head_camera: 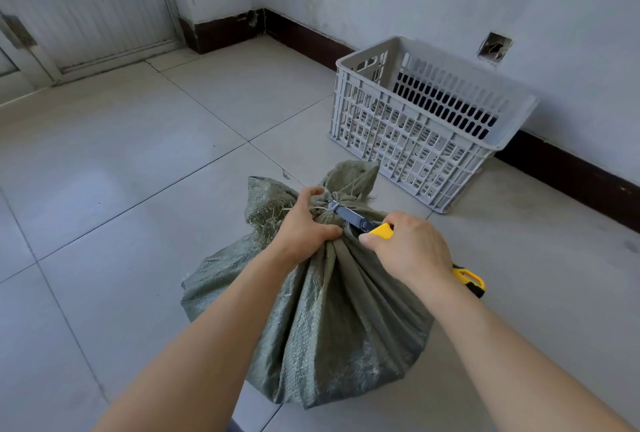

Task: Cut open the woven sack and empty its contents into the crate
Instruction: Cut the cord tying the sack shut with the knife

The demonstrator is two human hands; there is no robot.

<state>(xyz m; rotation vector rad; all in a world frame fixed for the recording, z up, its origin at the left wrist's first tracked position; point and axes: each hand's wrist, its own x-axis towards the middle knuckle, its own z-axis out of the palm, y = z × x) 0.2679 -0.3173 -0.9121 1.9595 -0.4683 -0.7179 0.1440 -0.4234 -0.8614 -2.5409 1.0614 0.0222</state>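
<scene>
A grey-green woven sack (325, 327) stands on the tiled floor, its neck bunched and tied with twine (341, 202). My left hand (306, 222) grips the gathered neck just below the tie. My right hand (410, 251) holds a yellow and black utility knife (360, 220); its blade tip touches the twine at the knot. The knife's rear end sticks out behind my wrist. A light grey slatted plastic crate (429, 127) stands beyond the sack to the right, against the wall, and its inside looks empty.
Pale floor tiles (138, 189) spread to the left and front. A dark skirting board (571, 175) runs along the white wall behind the crate. A closed door (86, 6) is at the far left, and a wall socket hole (494, 47) sits above the crate.
</scene>
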